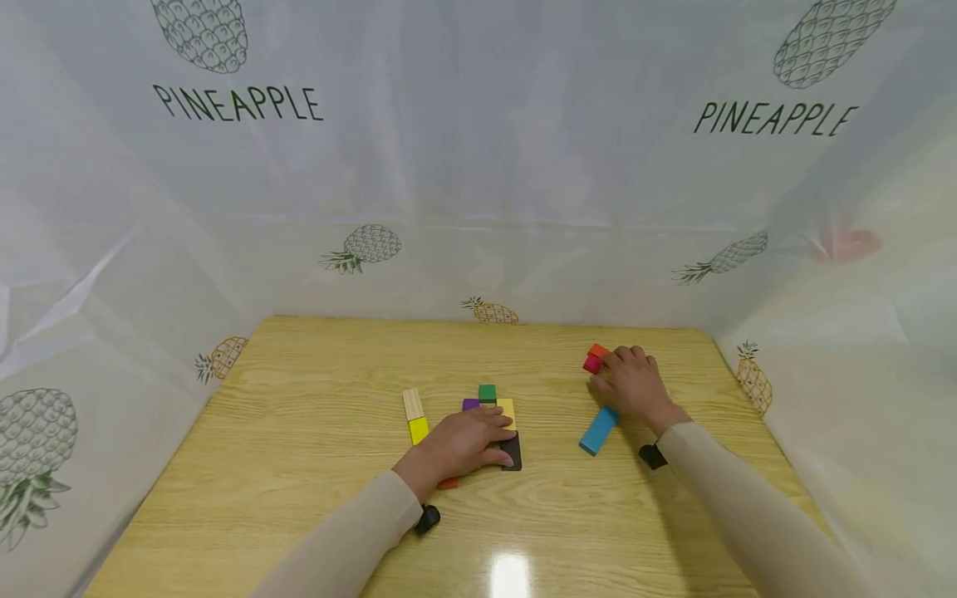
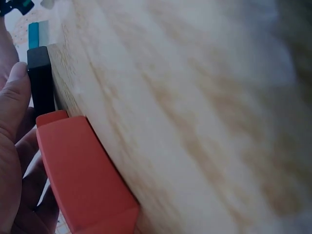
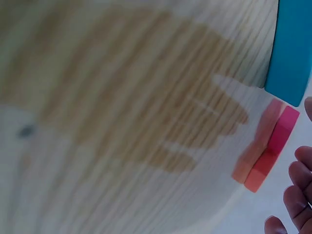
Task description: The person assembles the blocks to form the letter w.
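Low over a cluster of small coloured blocks, my left hand (image 1: 462,442) has its thumb and forefinger at a black block (image 1: 512,453), pinching it. Against that block sits a pale yellow block (image 1: 507,413), with green (image 1: 488,393) and purple (image 1: 470,404) blocks beside it. Part of the cluster is hidden under the hand. A red block (image 2: 83,170) lies below the left palm. My right hand (image 1: 634,384) hovers with loose fingers near an orange block (image 1: 599,350) and a pink block (image 1: 591,364). Just below that hand lies a blue block (image 1: 599,431).
Left of the cluster, a striped wooden block (image 1: 413,404) and a bright yellow block (image 1: 419,429) lie end to end on the wooden table (image 1: 314,498). A pineapple-printed sheet (image 1: 478,166) hangs behind the table and along its sides.
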`<state>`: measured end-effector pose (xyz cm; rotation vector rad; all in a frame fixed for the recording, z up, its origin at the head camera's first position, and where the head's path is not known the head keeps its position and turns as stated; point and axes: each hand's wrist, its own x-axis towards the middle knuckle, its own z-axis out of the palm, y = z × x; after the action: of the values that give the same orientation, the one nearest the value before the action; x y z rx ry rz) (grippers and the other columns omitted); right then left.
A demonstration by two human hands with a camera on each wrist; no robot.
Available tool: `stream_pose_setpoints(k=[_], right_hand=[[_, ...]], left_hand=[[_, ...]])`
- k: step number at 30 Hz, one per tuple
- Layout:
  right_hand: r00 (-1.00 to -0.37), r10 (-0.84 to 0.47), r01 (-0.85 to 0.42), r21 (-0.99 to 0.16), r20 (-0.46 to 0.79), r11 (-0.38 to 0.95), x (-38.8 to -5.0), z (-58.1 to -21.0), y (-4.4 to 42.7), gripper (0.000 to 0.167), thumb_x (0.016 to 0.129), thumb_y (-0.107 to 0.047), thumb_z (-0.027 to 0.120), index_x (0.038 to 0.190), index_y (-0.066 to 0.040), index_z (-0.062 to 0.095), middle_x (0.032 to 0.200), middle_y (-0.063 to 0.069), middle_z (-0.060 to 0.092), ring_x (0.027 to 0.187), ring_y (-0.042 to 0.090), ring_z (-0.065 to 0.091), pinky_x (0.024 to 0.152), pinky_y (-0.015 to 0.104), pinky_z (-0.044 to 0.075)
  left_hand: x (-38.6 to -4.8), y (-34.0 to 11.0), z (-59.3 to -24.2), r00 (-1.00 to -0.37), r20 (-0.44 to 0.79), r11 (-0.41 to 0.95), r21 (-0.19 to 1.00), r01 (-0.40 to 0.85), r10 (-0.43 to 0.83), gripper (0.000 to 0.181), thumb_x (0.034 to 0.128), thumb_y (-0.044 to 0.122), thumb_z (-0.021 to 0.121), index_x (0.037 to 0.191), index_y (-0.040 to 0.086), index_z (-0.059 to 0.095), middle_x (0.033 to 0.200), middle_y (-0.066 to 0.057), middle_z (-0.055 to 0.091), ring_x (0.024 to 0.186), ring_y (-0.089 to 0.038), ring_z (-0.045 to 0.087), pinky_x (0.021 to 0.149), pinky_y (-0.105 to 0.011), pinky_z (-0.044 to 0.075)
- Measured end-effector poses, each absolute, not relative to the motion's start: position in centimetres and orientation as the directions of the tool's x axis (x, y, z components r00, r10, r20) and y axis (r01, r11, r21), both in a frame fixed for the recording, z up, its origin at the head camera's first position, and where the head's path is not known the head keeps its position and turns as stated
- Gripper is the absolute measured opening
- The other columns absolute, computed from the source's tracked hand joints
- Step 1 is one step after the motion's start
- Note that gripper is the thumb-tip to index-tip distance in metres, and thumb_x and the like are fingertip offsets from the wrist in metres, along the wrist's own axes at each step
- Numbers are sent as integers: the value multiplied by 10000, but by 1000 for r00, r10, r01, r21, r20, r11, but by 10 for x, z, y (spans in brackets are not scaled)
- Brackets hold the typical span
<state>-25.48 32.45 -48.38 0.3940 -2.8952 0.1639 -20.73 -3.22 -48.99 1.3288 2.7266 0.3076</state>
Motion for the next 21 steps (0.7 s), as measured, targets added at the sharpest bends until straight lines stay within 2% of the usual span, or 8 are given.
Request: stream_pose_setpoints(k=[8, 21], right_hand=[[-942, -240, -271, -108, 235, 956, -264, -489, 321, 434, 1028, -328, 684, 1261, 36, 651, 1219, 281, 627, 1102, 473, 523, 890, 624, 454], [-952, -232, -259, -118, 201, 959, -270, -493, 319, 337, 1024, -244, 670, 1215, 34, 653, 1209, 266, 640, 1126, 481, 533, 917, 646, 456]], left_hand=[[-208, -32, -490, -610, 12, 595, 210, 776, 792, 539, 1030, 542, 606, 1454, 214, 670, 1529, 20, 610, 1509, -198, 472, 1215, -379, 441], [-208, -31, -491, -620, -1, 608, 195, 770, 785, 546, 1034, 548, 594, 1466, 222, 658, 1539, 31, 598, 1517, -192, 459, 1227, -372, 425]])
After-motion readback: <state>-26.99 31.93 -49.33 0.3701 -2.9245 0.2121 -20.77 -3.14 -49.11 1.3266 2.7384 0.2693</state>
